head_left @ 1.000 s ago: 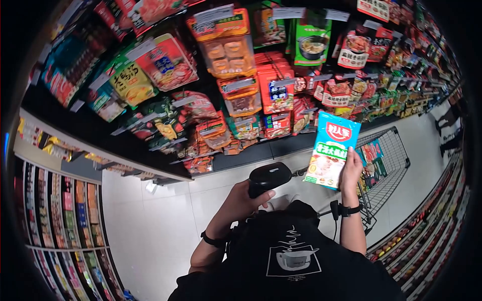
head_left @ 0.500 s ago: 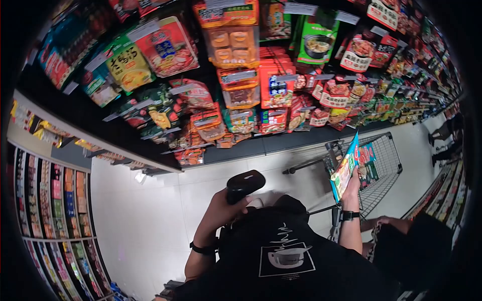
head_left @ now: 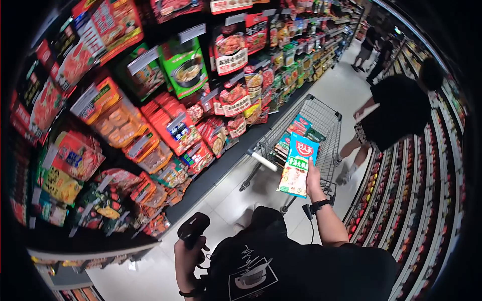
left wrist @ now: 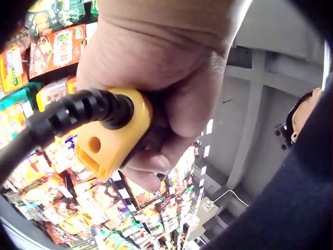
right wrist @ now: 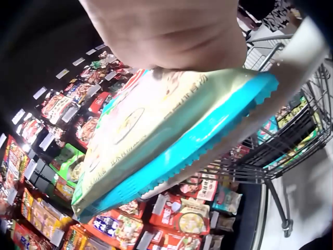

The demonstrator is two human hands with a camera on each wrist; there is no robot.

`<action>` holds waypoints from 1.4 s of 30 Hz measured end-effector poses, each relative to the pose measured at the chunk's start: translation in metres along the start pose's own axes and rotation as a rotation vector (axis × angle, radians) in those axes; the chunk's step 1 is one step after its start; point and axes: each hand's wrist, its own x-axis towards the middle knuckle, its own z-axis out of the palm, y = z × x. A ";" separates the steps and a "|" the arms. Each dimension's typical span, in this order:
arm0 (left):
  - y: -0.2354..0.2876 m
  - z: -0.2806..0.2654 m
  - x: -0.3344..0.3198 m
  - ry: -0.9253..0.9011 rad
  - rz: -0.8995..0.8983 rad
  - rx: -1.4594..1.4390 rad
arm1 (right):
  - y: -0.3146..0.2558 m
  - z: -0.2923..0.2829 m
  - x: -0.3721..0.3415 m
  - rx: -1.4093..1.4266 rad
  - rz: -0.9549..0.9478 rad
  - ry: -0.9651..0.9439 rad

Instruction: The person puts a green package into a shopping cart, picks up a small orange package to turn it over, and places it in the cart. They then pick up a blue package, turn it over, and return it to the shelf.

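My right hand (head_left: 313, 179) grips a blue and white food packet (head_left: 297, 165) with a red logo by its right edge, thumb on the front. It overlaps the shopping cart (head_left: 339, 118) in the head view. Up close in the right wrist view, the packet's crimped blue edge (right wrist: 208, 130) shows below the palm. Curled around the handle of a black handheld scanner (head_left: 193, 228) is my left hand (head_left: 185, 258). The handle's yellow end (left wrist: 122, 138) and its thick black cable (left wrist: 67, 112) show in the left wrist view. Several packets (head_left: 301, 124) lie inside the cart.
Shelves of hanging food packets (head_left: 186, 70) run along the left. A person in black (head_left: 401, 110) stands just right of the cart, and others (head_left: 369, 47) are farther down the aisle. Curved-looking shelves (head_left: 401, 200) line the right side. Pale floor tiles (head_left: 221, 193) lie between.
The head view has swung right, bringing the aisle and the person in black into sight. The packet has turned from nearly edge-on to facing the camera. Both hands keep their hold.
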 end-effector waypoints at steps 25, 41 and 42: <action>0.001 0.018 0.026 -0.175 -0.009 0.008 | 0.001 -0.045 -0.056 -0.926 -0.300 0.116; -0.015 0.014 0.011 -0.181 -0.022 -0.024 | -0.003 -0.041 -0.047 -0.954 -0.287 0.126; -0.018 0.013 0.010 -0.190 -0.004 -0.012 | 0.005 -0.048 -0.037 -0.979 -0.293 0.131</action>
